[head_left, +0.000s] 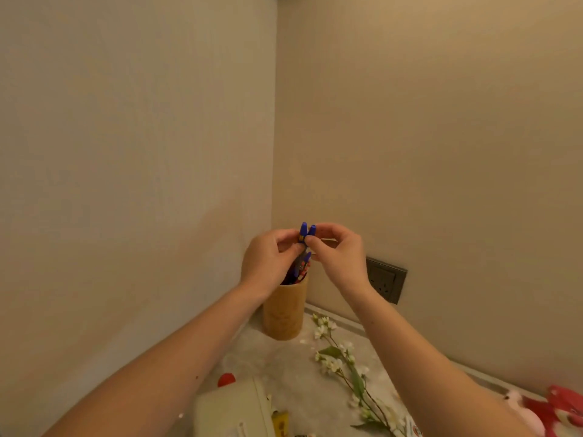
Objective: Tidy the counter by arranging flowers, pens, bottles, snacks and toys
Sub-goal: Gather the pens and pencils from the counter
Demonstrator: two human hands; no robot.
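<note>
A bamboo pen holder [284, 310] stands in the counter's back corner with several pens inside. Directly above it, my left hand [268, 263] and my right hand [339, 257] meet, each pinching the blue-capped pens [306, 231] whose caps stick up between my fingertips. The pens' lower ends reach down into the holder, partly hidden by my left hand. A sprig of white flowers [344, 361] lies flat on the marble counter [284, 373] to the right of the holder.
A cream box [233, 411] sits at the near left with a red object [226, 380] behind it. A pink and red plush toy [552, 411] lies at the right edge. A dark wall socket [385, 279] is on the right wall. Walls close in on both sides.
</note>
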